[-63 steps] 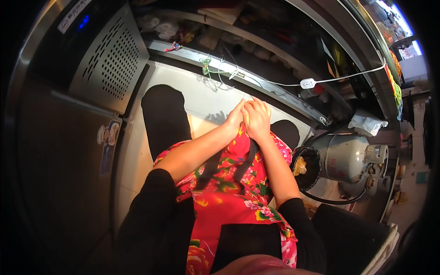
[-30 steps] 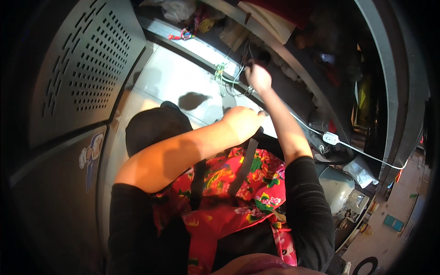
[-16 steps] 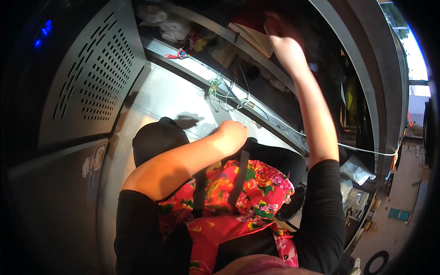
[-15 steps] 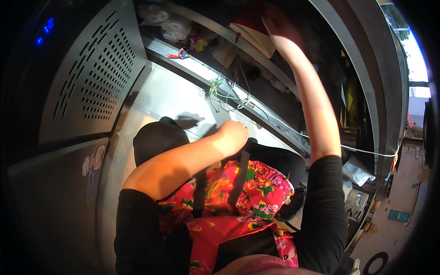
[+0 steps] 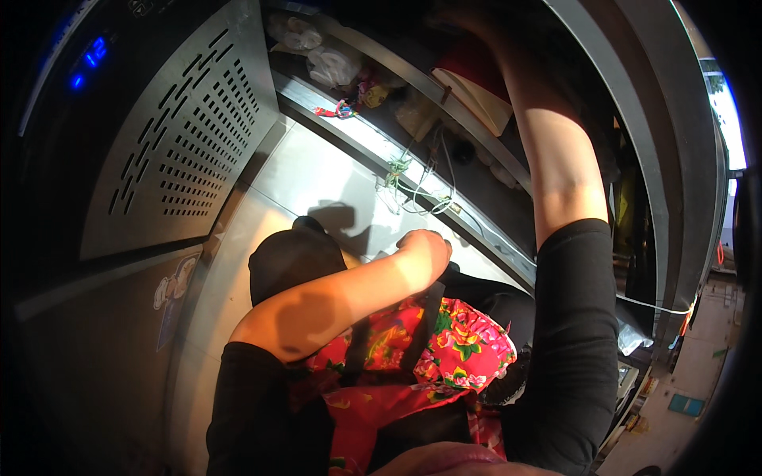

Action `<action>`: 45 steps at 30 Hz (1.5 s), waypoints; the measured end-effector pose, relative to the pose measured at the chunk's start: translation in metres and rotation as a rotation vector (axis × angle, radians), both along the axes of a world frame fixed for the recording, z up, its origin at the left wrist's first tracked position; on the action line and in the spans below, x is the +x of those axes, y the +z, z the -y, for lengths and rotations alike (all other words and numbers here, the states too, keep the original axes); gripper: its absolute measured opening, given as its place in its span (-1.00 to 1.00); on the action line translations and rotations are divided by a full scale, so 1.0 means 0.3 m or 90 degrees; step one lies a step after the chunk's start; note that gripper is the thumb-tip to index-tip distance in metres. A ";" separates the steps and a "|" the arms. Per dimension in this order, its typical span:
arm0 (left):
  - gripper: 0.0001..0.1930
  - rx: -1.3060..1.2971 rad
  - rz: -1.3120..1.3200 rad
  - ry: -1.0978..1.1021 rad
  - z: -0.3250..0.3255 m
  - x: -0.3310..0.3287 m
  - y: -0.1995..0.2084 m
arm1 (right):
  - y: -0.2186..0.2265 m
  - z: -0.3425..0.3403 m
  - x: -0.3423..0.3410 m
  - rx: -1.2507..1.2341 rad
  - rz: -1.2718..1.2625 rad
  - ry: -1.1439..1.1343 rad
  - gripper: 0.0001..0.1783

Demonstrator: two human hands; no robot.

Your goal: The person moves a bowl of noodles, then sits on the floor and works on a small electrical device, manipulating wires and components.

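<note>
My right arm stretches into a dark open shelf at the top of the view. The right hand [image 5: 467,17] is deep in shadow, beyond a red-covered thing with a pale, page-like side [image 5: 480,91], perhaps a book. What its fingers do there cannot be made out. My left hand [image 5: 426,247] is curled up above my bent knees, over the lit floor. Its fingers are turned away, so anything inside them is hidden. A red flowered apron [image 5: 468,341] covers my lap.
At left stands a dark appliance with a slotted metal panel [image 5: 210,123] and a blue-lit display. Clear plastic bags [image 5: 329,65] lie on the shelf. A tangle of thin cables [image 5: 429,190] hangs over the metal lower rail. Pale floor tiles [image 5: 309,170] lie below.
My right hand has moved from beside the red-covered thing to deeper in the shelf, beyond it. The whole view has shifted slightly. My left hand stays curled above the knees.
</note>
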State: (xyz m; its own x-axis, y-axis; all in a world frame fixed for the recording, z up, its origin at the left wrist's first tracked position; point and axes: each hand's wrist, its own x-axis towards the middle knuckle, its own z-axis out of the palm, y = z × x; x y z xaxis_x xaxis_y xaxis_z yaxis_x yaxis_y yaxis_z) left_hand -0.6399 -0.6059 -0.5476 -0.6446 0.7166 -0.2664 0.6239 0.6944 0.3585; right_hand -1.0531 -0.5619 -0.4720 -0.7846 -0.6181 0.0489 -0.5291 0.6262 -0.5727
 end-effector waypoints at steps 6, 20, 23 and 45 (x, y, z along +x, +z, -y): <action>-0.76 -0.004 0.031 0.038 0.009 -0.002 -0.013 | -0.042 -0.025 -0.027 -0.395 0.495 0.246 -0.54; -0.80 0.075 0.060 0.077 0.043 -0.028 -0.028 | 0.032 -0.201 -0.036 -0.479 0.433 0.112 -0.54; -0.78 0.146 0.015 0.097 0.073 -0.046 0.023 | 0.096 -0.281 0.058 -0.548 0.455 0.175 -0.52; -0.53 0.812 0.734 0.712 0.193 0.024 -0.112 | -0.410 -0.220 1.605 -0.469 0.297 -0.468 -0.23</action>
